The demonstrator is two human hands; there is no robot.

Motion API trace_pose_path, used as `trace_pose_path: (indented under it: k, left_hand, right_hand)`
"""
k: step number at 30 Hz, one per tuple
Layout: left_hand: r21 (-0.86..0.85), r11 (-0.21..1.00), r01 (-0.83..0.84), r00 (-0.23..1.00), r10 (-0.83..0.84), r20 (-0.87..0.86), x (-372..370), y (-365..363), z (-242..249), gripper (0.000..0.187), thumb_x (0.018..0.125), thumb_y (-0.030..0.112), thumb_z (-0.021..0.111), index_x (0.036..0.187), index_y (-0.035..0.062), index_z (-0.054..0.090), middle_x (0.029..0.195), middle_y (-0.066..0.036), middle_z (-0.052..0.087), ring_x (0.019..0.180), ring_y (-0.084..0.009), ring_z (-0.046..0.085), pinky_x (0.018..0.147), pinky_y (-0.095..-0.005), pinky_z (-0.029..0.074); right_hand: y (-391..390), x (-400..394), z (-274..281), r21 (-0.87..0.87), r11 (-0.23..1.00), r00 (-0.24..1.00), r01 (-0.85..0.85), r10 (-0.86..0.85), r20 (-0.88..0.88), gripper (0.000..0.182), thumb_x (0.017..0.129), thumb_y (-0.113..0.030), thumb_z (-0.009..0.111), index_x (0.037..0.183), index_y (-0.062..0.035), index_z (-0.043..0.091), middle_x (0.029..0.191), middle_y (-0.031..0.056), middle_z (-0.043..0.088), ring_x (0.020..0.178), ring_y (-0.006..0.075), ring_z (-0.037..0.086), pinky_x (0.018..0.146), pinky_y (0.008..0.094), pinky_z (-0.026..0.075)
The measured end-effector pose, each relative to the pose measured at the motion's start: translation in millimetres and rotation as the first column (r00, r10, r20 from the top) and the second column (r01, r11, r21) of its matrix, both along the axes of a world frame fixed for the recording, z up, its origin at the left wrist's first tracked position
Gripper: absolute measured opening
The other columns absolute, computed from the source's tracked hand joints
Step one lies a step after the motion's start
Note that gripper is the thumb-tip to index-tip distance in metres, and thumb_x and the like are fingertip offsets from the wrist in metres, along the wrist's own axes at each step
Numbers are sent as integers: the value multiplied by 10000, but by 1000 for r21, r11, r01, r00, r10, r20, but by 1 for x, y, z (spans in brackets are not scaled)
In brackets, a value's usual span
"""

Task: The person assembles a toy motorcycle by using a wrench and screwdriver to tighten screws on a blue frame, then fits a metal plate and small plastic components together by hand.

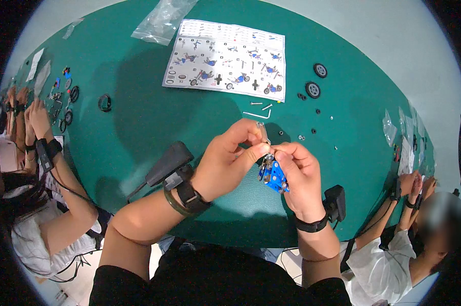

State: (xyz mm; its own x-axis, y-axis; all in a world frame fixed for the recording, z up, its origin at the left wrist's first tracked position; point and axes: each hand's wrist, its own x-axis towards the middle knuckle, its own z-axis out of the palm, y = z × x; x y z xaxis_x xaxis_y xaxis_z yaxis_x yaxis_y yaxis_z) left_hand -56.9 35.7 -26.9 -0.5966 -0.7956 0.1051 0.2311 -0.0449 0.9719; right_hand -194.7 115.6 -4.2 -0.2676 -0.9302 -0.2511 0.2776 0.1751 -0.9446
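Note:
Above the front part of the table, my left hand (233, 158) pinches a small silver metal strip (262, 132) between thumb and fingers. My right hand (303, 176) is closed around a partly built model (275, 176) with blue plates, bolts and metal parts. The fingertips of both hands come together at the top of the model, where the strip's lower end is hidden by them. Just beyond my hands lie an L-shaped hex key (258, 115) and two loose screws (266, 106).
A printed instruction sheet (225, 61) lies ahead, with a clear plastic bag (164, 20) beside it. Two toy wheels (313, 90) and several small nuts and rings (301, 137) are to the right. A black ring (105, 103) lies left. People work at both sides.

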Motion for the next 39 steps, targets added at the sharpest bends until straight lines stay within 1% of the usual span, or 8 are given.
trace_pose_path:
  k: [9, 15, 18, 21, 24, 33, 36, 39]
  left_hand:
    - [-57, 998, -2, 998, 5, 55, 0, -1, 8, 155, 851, 54, 565, 959, 54, 454, 936, -37, 552, 908, -115, 567, 705, -251, 475]
    - [8, 1000, 29, 999, -29, -24, 1, -2, 9, 183, 821, 24, 596, 941, 56, 461, 936, -33, 553, 917, -116, 564, 753, -253, 469]
    - [26, 994, 108, 993, -107, -50, 6, -10, 5, 219, 825, -6, 583, 982, 77, 455, 933, -56, 572, 901, -130, 564, 773, -268, 452]
    - [-41, 993, 111, 994, -110, 26, 8, -14, 6, 221, 814, 8, 610, 959, 84, 462, 909, -54, 588, 874, -128, 576, 763, -260, 449]
    - [-83, 991, 102, 994, -97, 55, 8, -14, 9, 216, 808, 24, 626, 938, 92, 467, 893, -49, 600, 864, -133, 584, 747, -257, 449]
    - [-53, 994, 94, 996, -94, 5, 7, -12, 9, 194, 816, 32, 619, 930, 84, 471, 902, -51, 605, 879, -139, 588, 739, -265, 454]
    - [10, 997, 78, 997, -78, 24, 6, -10, 10, 181, 803, 40, 623, 885, 75, 466, 917, -21, 576, 858, -91, 552, 701, -235, 440]
    - [22, 994, 105, 993, -106, 50, 7, -10, 11, 203, 824, 65, 619, 959, 80, 468, 935, -55, 597, 877, -129, 571, 738, -262, 448]
  right_hand:
    - [-1, 2, -8, -190, 982, 962, 13, -64, -267, 117, 888, -74, 536, 988, -29, 576, 844, -9, 571, 743, 39, 492, 693, 187, 401]
    - [-3, 5, -8, -315, 949, 922, -12, -111, -371, 134, 883, -65, 540, 1006, -33, 584, 830, -23, 559, 722, 38, 476, 663, 182, 395]
    - [-1, 2, -4, -205, 979, 963, -4, -51, -264, 145, 884, -84, 545, 1012, -30, 588, 840, -10, 579, 725, 45, 499, 654, 183, 407]
    - [0, 0, 0, -78, 997, 999, 7, -4, 42, 159, 889, -111, 542, 1016, -26, 588, 857, 7, 599, 735, 50, 524, 652, 188, 425]
    - [0, -2, 1, -79, 997, 991, -18, 28, 128, 169, 895, -130, 535, 1015, -24, 588, 875, 22, 611, 753, 54, 541, 658, 191, 438]
    - [-1, -2, -1, -79, 997, 991, -1, 12, 136, 167, 891, -128, 542, 1013, -23, 586, 889, 29, 619, 774, 57, 550, 674, 191, 440]
    - [-1, -2, -3, -78, 997, 994, 8, 0, 111, 165, 890, -125, 544, 1012, -23, 588, 886, 27, 621, 771, 57, 552, 672, 191, 441]
    - [0, -2, -3, -81, 997, 998, 7, -2, 63, 163, 888, -119, 546, 1013, -23, 588, 878, 25, 622, 766, 57, 554, 669, 192, 442]
